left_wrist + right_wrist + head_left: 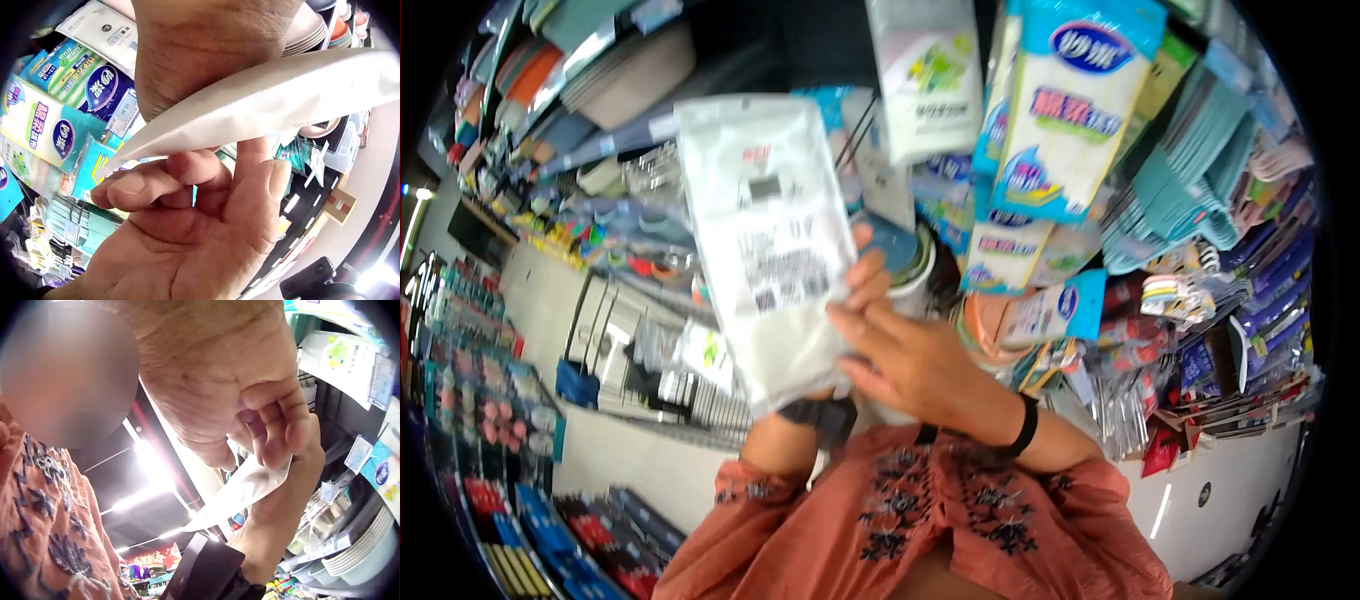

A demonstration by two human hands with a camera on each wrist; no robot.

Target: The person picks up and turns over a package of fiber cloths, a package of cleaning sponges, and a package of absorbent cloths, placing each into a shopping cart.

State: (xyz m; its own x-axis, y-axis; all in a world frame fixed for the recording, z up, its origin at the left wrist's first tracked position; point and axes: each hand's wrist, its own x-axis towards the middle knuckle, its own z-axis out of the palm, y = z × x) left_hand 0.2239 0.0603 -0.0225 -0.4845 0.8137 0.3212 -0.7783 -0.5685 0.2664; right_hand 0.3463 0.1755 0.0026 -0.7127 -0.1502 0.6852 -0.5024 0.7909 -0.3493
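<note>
A flat white packet (775,240) with printed text, a dark square and small codes is held upright in front of the chest. Through its lower part shows a pale content. My left hand (212,56) holds it from behind, mostly hidden by the packet in the head view. My right hand (920,360) pinches the packet's right edge low down, fingers over the printed face. In the right wrist view, the right hand's fingers (275,428) curl at the packet's edge, the left forearm (275,519) just behind it.
Blue-and-white packs (1070,110) and another white packet (930,85) hang on the rack ahead. Stacked bowls (635,75) fill the shelf at upper left, teal baskets (1180,180) the right. A wire shopping cart (710,400) stands on the left, beside the aisle floor (615,450).
</note>
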